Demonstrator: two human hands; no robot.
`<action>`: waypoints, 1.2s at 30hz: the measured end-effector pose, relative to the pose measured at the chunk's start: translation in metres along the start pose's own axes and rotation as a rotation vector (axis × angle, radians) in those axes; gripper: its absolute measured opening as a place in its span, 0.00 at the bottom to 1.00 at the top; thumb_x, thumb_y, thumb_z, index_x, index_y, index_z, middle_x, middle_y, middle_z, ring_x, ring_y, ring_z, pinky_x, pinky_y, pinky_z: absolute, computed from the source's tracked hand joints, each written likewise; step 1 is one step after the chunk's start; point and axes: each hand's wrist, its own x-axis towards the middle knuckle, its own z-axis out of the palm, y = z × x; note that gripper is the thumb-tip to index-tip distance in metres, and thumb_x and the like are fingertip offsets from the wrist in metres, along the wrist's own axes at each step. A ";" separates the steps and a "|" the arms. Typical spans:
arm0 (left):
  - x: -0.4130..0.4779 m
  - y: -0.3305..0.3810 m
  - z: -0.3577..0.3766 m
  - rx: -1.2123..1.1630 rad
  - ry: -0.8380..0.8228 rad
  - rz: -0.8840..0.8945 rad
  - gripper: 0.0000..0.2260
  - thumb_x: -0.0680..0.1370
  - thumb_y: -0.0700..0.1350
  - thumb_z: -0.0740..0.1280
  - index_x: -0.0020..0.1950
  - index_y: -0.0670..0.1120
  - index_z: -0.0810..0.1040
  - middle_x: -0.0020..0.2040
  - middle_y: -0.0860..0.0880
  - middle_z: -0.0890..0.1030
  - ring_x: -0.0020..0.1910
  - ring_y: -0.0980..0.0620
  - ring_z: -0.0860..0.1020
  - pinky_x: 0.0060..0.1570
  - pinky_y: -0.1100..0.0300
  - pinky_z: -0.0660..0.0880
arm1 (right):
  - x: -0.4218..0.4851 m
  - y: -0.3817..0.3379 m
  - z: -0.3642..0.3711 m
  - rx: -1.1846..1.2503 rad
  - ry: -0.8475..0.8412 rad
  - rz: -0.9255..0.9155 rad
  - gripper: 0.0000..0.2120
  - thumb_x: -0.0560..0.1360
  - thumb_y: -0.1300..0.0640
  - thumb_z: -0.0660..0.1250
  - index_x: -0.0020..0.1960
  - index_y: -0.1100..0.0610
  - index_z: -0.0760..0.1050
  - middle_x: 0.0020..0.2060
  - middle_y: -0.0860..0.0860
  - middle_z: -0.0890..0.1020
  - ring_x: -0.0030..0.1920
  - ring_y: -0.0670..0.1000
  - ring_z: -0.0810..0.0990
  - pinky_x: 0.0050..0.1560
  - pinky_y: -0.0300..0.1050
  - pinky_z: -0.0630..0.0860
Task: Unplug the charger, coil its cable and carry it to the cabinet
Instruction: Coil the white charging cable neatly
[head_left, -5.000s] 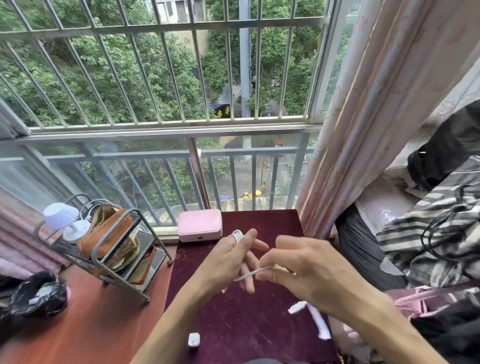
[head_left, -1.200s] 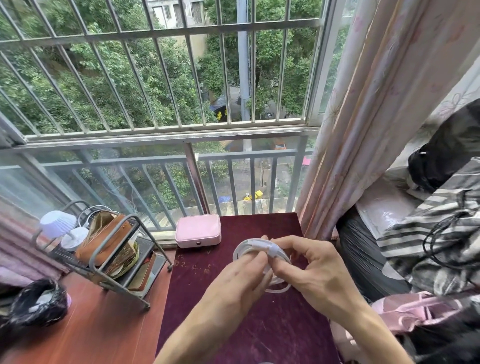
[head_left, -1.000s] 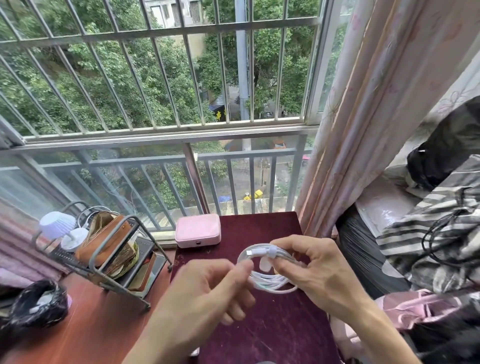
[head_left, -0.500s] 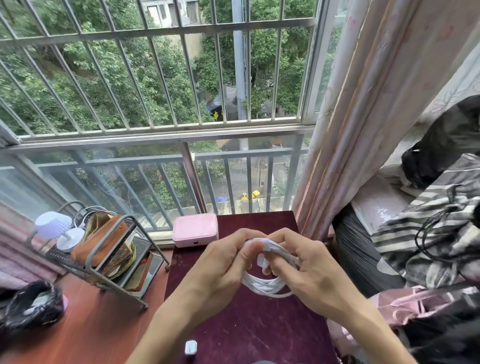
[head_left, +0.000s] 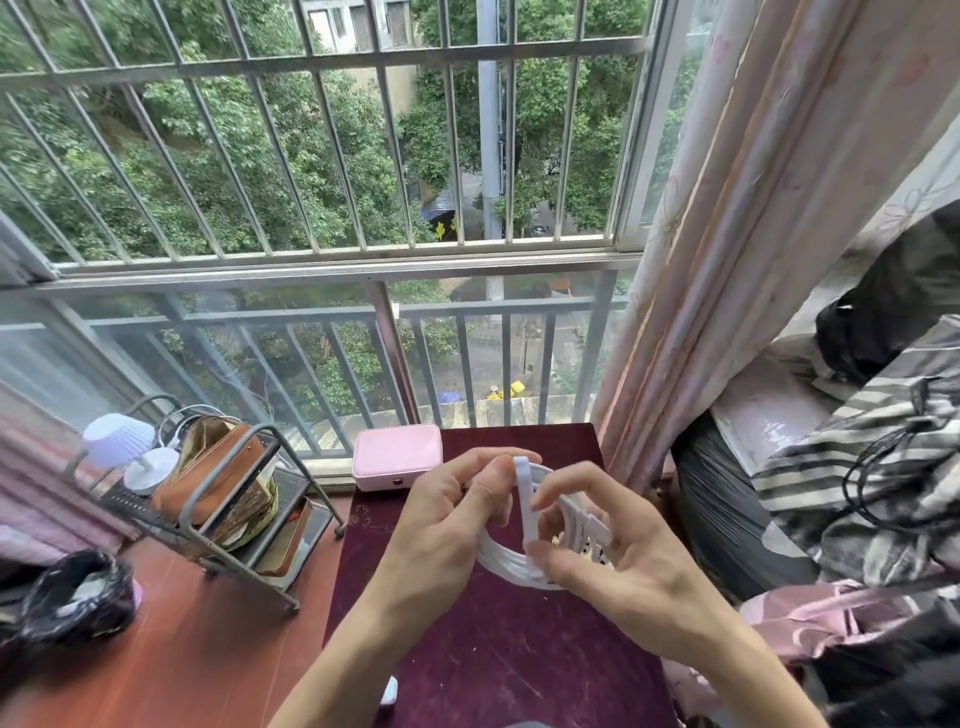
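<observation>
The white charger cable is wound into a small coil, held between both hands above the dark red table. My left hand grips the coil's left side, thumb and fingers pinching a white strap or plug end that stands upright at the top. My right hand holds the coil's right side, its fingers on the same white piece. A small white plug block lies on the table near the front edge, partly hidden by my left forearm.
A pink box sits at the table's far edge by the barred window. A metal rack with a brown bag and a small lamp stands left. A pink curtain and piled clothes are right. A black bag lies far left.
The loose cable of five seconds ago is now a finished coil. In the last second my left hand came back onto it, and a white end piece now stands upright between my fingers.
</observation>
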 end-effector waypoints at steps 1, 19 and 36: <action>0.000 0.000 0.000 -0.027 0.001 -0.002 0.13 0.82 0.51 0.63 0.55 0.50 0.86 0.32 0.56 0.75 0.34 0.57 0.71 0.38 0.68 0.71 | 0.000 0.001 -0.001 -0.012 -0.014 -0.014 0.14 0.80 0.62 0.69 0.64 0.52 0.77 0.48 0.52 0.86 0.49 0.51 0.85 0.52 0.48 0.82; -0.013 -0.009 0.003 0.047 -0.100 0.022 0.13 0.85 0.45 0.59 0.62 0.49 0.83 0.59 0.48 0.86 0.63 0.47 0.82 0.65 0.50 0.74 | 0.005 0.009 0.010 -0.541 0.369 -0.476 0.08 0.82 0.50 0.69 0.59 0.45 0.84 0.59 0.46 0.80 0.50 0.47 0.83 0.45 0.46 0.79; -0.022 -0.001 0.001 0.131 -0.150 0.160 0.13 0.84 0.48 0.60 0.67 0.48 0.77 0.45 0.42 0.82 0.48 0.36 0.83 0.54 0.33 0.76 | 0.028 -0.009 -0.009 0.244 0.080 0.210 0.12 0.73 0.47 0.78 0.54 0.52 0.88 0.44 0.54 0.91 0.44 0.47 0.89 0.45 0.35 0.82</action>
